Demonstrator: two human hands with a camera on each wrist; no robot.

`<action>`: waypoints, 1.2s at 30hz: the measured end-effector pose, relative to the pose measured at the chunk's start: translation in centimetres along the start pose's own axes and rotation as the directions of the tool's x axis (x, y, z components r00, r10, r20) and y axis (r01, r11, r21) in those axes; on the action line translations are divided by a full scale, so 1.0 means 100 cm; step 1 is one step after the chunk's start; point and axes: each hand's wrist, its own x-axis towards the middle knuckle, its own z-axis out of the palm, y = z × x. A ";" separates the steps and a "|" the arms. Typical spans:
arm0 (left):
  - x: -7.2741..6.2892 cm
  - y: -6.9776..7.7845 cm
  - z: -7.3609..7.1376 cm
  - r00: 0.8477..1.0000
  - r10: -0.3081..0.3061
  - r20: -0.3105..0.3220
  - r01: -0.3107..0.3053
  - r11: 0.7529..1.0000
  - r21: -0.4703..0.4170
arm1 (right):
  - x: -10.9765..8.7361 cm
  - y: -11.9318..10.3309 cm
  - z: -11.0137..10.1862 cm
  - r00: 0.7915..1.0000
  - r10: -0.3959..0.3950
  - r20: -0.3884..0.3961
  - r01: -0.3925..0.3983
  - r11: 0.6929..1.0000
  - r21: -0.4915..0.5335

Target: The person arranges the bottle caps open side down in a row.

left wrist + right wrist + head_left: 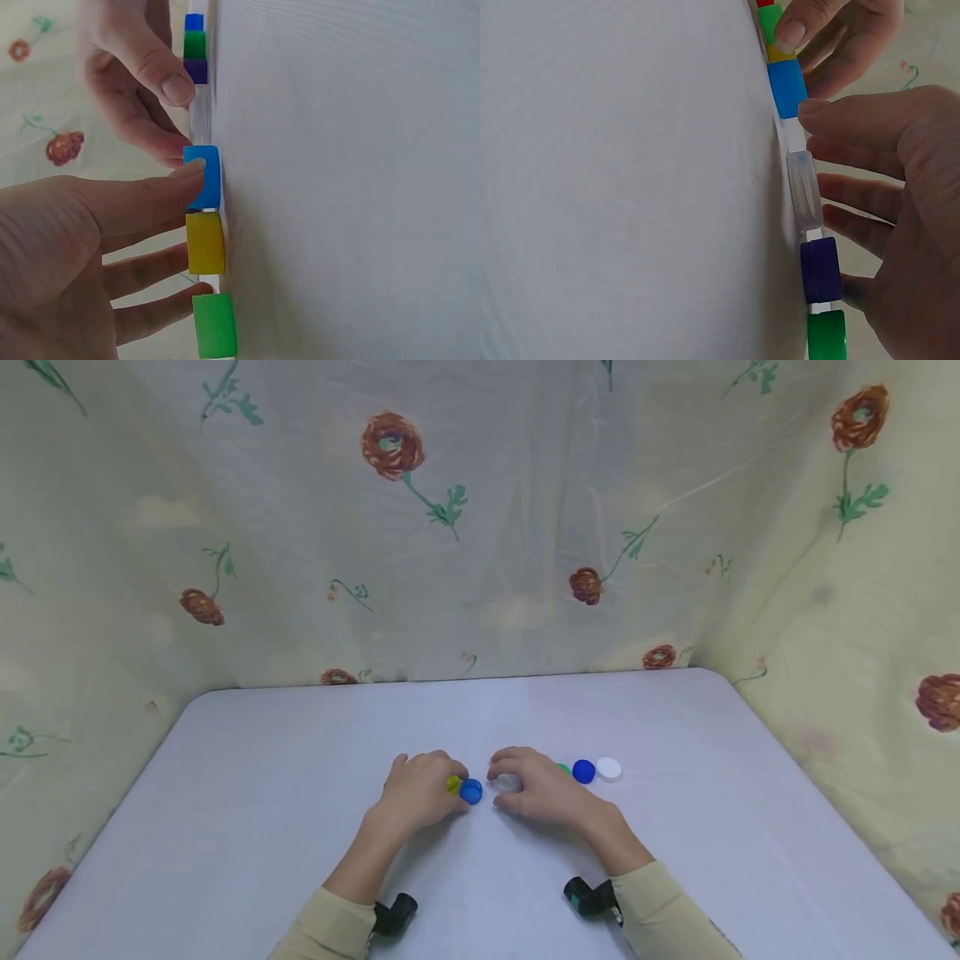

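Observation:
Plastic bottle caps stand in a row across the table. My left hand (pixel 422 789) pinches a light blue bottle cap (pixel 471 791) between thumb and fingers; its thumb lies on the cap's side in the left wrist view. Beside that cap is a yellow cap (pixel 205 244), then a green cap (pixel 215 325), partly behind the hand from the head. My right hand (pixel 543 785) arches around a clear cap (pixel 805 191), thumb and fingers spread apart. A purple cap (pixel 821 270) sits under the right hand, hidden from the head view.
Past the right hand the row goes on with a green cap (pixel 563 767), a dark blue cap (pixel 583 771) and a white cap (pixel 609 768). A red cap (pixel 765 3) shows at the left end. Flowered curtains (pixel 510 527) hang behind and beside the white table (pixel 300 735).

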 end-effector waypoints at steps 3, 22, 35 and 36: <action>0.000 0.000 0.000 1.000 -0.001 0.000 0.001 1.000 0.007 | 0.000 -0.003 0.001 1.000 0.007 0.010 -0.007 1.000 0.008; 0.002 0.000 0.003 0.999 0.013 -0.035 -0.012 1.000 0.027 | 0.010 -0.010 0.006 1.000 -0.011 0.028 0.012 1.000 -0.027; 0.007 -0.001 0.008 0.998 0.039 -0.049 -0.036 0.997 0.067 | 0.018 -0.016 0.009 0.998 -0.069 0.007 0.069 0.996 -0.060; 0.007 -0.001 0.007 0.998 0.042 -0.050 -0.039 0.997 0.069 | 0.018 -0.017 0.009 0.998 -0.067 0.004 0.067 0.996 -0.059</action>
